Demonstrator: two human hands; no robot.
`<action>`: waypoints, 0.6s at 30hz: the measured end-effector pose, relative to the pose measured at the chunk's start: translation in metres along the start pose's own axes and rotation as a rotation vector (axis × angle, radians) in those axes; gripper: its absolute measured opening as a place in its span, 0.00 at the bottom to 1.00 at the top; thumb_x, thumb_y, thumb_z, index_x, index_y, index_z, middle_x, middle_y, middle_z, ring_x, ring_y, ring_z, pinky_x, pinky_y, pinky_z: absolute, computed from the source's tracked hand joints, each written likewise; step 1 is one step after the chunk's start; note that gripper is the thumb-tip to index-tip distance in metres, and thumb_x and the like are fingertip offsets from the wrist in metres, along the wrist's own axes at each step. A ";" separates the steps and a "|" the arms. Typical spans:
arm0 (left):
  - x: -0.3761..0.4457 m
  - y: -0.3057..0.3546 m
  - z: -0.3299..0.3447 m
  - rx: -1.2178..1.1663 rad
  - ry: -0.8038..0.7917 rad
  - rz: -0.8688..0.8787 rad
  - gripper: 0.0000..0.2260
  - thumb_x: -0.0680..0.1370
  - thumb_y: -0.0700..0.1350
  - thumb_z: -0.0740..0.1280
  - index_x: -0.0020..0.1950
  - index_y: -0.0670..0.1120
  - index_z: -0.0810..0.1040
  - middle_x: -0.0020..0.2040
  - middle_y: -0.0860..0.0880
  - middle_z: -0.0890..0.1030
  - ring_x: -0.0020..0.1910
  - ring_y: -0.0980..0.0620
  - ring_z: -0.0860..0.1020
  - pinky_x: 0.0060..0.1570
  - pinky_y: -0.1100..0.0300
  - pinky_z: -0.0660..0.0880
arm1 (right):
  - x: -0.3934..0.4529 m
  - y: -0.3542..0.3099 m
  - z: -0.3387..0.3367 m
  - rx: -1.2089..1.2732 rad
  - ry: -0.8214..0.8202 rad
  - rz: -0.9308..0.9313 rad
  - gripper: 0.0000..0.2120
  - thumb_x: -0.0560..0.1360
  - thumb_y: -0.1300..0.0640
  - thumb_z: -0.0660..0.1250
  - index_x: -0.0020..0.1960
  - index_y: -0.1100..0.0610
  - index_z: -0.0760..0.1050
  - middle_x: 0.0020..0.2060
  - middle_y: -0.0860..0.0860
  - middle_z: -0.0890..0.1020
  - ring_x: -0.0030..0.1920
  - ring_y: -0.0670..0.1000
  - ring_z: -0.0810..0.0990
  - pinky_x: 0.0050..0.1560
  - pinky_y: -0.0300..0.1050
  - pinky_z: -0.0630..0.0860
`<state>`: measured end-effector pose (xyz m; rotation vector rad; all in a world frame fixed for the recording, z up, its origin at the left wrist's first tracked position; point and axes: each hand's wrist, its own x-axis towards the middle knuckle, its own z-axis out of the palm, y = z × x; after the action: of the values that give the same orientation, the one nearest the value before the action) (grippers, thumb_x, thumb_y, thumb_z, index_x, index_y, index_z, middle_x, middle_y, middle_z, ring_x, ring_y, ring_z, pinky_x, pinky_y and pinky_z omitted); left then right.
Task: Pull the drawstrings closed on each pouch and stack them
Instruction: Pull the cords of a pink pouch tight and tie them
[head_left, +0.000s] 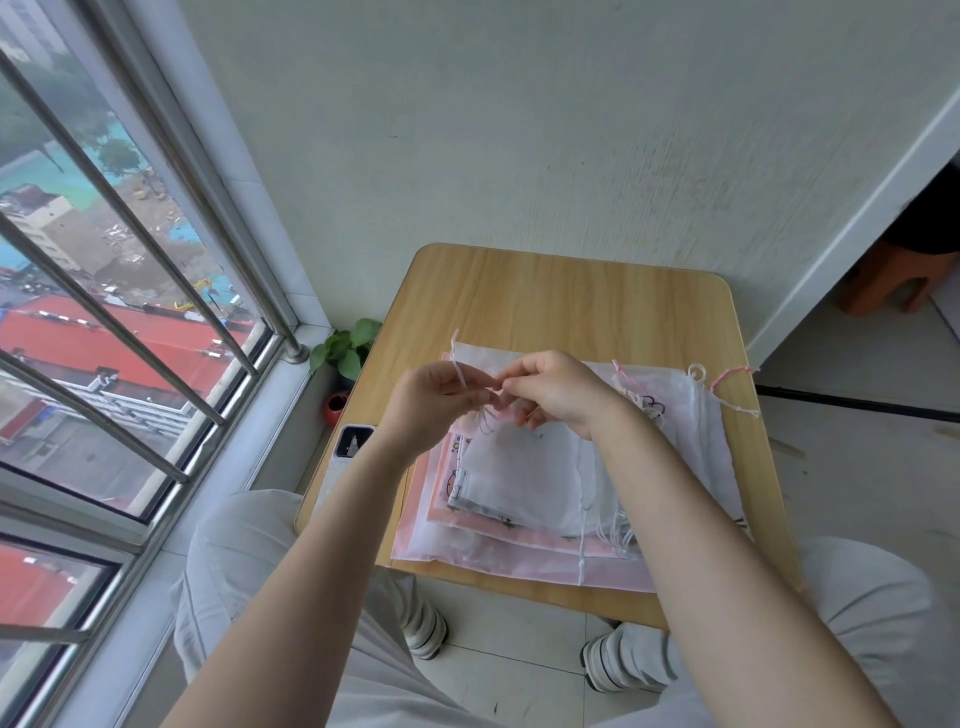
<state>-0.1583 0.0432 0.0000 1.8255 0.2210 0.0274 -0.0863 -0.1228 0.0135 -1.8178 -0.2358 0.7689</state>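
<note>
Leftmost, the left hand (434, 402) pinches a pale drawstring (459, 370) above the stack of pouches (524, 519); just to its right, the right hand (556, 392) pinches the gathered mouth of a sheer white pouch (519, 467). That pouch hangs over the stack's middle, mouth up, long axis running toward the person. It looks light, limp and slippery, so the cords seem the safest hold.

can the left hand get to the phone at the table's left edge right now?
Probably not straight away. The phone lies uncovered just beside the left wrist, but the left hand is pinching a white drawstring, raised over the pouch pile. It would need to let go first.
</note>
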 end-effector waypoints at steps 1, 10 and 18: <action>0.001 -0.001 0.003 0.002 0.052 0.012 0.05 0.73 0.35 0.74 0.46 0.43 0.84 0.37 0.50 0.85 0.36 0.57 0.82 0.39 0.67 0.76 | 0.000 0.001 -0.001 0.017 0.009 0.016 0.06 0.78 0.66 0.62 0.51 0.62 0.78 0.37 0.57 0.82 0.29 0.50 0.77 0.29 0.40 0.72; 0.001 -0.010 0.013 0.121 0.231 0.159 0.04 0.71 0.41 0.76 0.44 0.46 0.86 0.40 0.55 0.85 0.40 0.59 0.83 0.45 0.66 0.78 | 0.003 0.001 -0.002 0.135 -0.083 0.142 0.04 0.75 0.65 0.69 0.50 0.61 0.79 0.39 0.59 0.85 0.29 0.48 0.80 0.30 0.40 0.67; -0.001 -0.009 0.016 -0.051 0.244 0.089 0.05 0.70 0.39 0.77 0.45 0.45 0.86 0.40 0.50 0.86 0.42 0.54 0.84 0.48 0.61 0.79 | 0.003 0.004 -0.002 0.190 -0.177 0.158 0.08 0.76 0.64 0.69 0.54 0.62 0.80 0.37 0.53 0.85 0.30 0.46 0.75 0.30 0.38 0.69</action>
<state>-0.1581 0.0302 -0.0125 1.7786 0.3076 0.3163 -0.0834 -0.1247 0.0094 -1.6030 -0.1298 1.0304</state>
